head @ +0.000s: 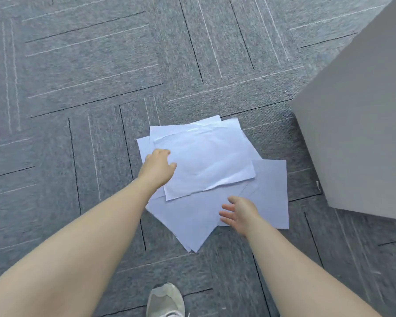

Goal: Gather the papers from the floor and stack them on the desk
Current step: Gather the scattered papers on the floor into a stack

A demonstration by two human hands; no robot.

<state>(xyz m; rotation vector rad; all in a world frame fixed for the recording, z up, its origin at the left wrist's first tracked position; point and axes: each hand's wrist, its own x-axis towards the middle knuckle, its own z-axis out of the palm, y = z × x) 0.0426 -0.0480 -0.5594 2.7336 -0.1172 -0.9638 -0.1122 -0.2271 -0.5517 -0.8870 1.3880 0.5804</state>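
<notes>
Several white paper sheets (206, 161) lie in a loose, skewed pile on the grey carpet, overlapping one another. My left hand (157, 167) rests on the pile's left edge, its fingers curled onto the top crumpled sheet; whether it grips the sheet is unclear. Over the pile's lower right part, my right hand (239, 212) hovers with its fingers spread and nothing in it. The grey desk (361, 115) fills the right side, its corner close to the papers.
Grey carpet tiles (78, 88) with thin line patterns cover the floor all around. A grey sneaker (165, 300) on my foot shows at the bottom edge, just below the pile.
</notes>
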